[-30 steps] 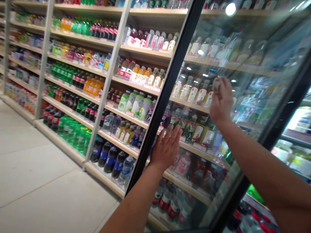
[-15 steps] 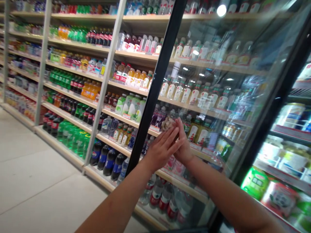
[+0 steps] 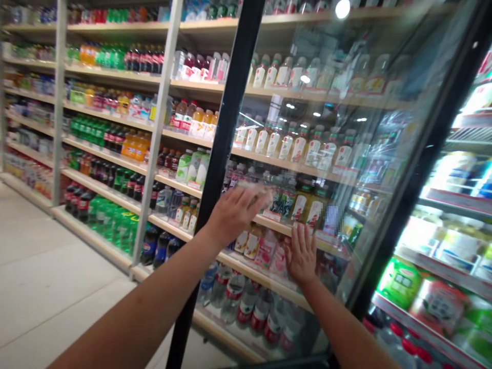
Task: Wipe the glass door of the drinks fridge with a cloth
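My left hand (image 3: 235,211) is closed over a crumpled, pale cloth (image 3: 265,196), which is smeared by motion and partly hidden by the fingers. It is at the glass door (image 3: 330,123), near the black frame (image 3: 225,123) on that side. Lower and to the right, my right hand (image 3: 303,252) has its palm towards the glass with fingers stretched upward. It appears to hold nothing; I cannot tell whether it touches the pane. Bottled drinks show through the glass behind both hands.
Shelves (image 3: 115,114) of bottled drinks run along the left, above a tiled floor (image 3: 77,287). To the right of the door's far frame is a lit cooler shelf (image 3: 426,269) with bottles and packs. Ceiling lights reflect in the glass.
My hands were together at the cloth; now they are apart. The left has moved slightly left with the cloth, and the right has dropped lower and opened flat.
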`<action>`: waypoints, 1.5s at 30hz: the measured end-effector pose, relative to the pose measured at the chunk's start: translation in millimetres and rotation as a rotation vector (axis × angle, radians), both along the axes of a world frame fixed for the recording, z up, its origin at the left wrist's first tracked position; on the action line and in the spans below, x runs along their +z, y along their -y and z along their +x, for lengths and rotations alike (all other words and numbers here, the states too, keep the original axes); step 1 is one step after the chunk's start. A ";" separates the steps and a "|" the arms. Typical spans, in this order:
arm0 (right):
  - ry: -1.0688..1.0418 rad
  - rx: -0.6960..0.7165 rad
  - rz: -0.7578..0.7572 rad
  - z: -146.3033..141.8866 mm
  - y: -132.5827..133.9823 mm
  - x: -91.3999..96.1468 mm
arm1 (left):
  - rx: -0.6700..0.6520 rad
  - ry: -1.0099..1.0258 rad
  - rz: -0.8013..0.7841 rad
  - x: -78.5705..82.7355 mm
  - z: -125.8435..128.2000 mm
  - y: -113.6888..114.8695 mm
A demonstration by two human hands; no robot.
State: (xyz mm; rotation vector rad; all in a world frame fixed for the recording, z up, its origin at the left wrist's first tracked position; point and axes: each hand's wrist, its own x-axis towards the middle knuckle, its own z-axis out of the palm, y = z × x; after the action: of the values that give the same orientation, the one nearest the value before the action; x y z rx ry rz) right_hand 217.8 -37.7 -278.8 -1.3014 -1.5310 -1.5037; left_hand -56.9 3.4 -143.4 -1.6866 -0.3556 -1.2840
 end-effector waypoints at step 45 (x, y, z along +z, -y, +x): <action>-0.036 0.088 -0.033 -5.5 1.1 0.8 | 0.044 -0.157 0.022 42.6 46.2 0.4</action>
State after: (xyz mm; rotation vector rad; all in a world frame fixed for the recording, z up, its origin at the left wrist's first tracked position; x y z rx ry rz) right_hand 212.4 -38.8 -278.0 -1.2561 -1.5750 -1.3984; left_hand -10.8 2.9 -100.8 -1.7387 -0.2829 -1.1120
